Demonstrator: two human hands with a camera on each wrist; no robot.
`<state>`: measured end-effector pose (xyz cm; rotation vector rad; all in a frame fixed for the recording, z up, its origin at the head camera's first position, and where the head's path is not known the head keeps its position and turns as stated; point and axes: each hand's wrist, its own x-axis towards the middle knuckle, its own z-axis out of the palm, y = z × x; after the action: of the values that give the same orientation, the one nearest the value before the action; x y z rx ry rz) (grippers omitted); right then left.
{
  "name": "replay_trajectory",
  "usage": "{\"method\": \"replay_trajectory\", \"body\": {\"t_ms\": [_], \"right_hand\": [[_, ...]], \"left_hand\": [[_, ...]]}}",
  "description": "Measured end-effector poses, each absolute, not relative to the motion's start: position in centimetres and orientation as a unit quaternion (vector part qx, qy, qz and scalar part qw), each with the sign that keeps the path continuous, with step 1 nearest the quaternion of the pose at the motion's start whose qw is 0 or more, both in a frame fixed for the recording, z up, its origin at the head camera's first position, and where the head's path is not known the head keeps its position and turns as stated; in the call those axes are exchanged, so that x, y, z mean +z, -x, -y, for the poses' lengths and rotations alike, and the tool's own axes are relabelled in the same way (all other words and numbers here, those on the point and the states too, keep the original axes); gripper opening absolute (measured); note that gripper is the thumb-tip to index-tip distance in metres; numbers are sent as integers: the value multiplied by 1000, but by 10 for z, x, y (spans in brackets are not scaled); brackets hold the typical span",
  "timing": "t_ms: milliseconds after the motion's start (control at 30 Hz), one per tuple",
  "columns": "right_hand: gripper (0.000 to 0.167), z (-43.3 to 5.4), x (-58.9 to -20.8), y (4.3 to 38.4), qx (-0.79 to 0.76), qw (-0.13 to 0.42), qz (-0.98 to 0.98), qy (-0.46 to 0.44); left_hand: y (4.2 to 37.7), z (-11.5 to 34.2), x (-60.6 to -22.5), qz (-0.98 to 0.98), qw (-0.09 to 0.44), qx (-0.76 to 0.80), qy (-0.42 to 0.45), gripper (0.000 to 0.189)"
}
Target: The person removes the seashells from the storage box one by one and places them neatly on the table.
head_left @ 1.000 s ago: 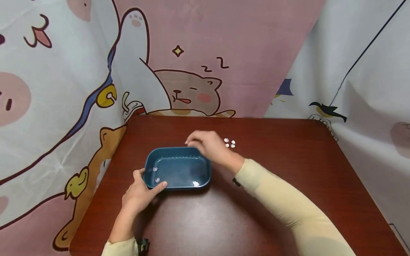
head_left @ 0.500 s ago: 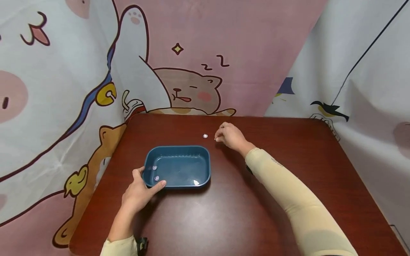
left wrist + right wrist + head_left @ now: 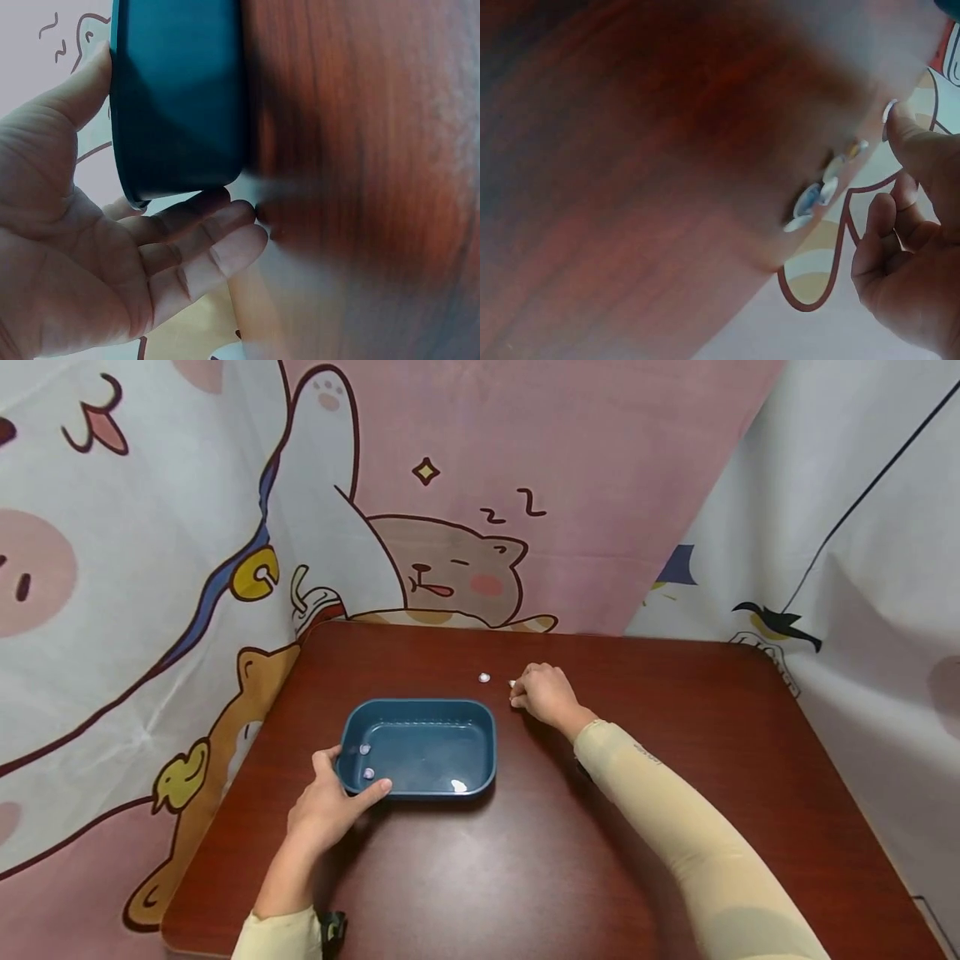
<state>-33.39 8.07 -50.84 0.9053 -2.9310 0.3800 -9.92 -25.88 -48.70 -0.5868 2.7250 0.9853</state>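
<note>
A blue rectangular tray [image 3: 420,760] stands left of centre on the table. My left hand [image 3: 322,810] grips its near-left corner, thumb over the front rim and fingers along the left end. Two small pale round pieces [image 3: 365,749] lie inside at the left. My right hand [image 3: 547,693], fingers curled, is low over the table right of the tray. A small white piece [image 3: 512,683] shows at its fingertips; in the right wrist view the thumb tip meets a white piece [image 3: 888,112]. Several more small shiny pieces [image 3: 810,201] lie near that hand, which hides them in the head view.
One more small white piece [image 3: 483,677] lies behind the tray's right end. The dark red wooden table [image 3: 675,760] reaches to a cartoon-printed cloth [image 3: 600,493] at the back and sides. A bright glare spot [image 3: 458,786] shows at the tray's near-right corner.
My right hand has moved right from the tray's back rim to the small pieces, then slightly nearer. It uncovers one piece and covers the cluster. The left hand keeps its hold on the tray.
</note>
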Motion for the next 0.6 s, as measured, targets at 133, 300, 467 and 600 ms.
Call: {"method": "replay_trajectory", "body": {"t_ms": [133, 300, 467, 600], "right_hand": [[5, -78, -512, 334, 109, 19, 957, -269], [7, -76, -518, 336, 100, 10, 963, -251], [11, -74, -518, 338, 108, 18, 963, -248], [16, -64, -498, 326, 181, 61, 953, -236]], "left_hand": [[98, 259, -486, -917, 93, 335, 198, 124], [98, 260, -487, -915, 91, 338, 199, 124], [99, 261, -488, -916, 87, 337, 200, 124], [98, 263, -487, -915, 90, 339, 198, 125]]}}
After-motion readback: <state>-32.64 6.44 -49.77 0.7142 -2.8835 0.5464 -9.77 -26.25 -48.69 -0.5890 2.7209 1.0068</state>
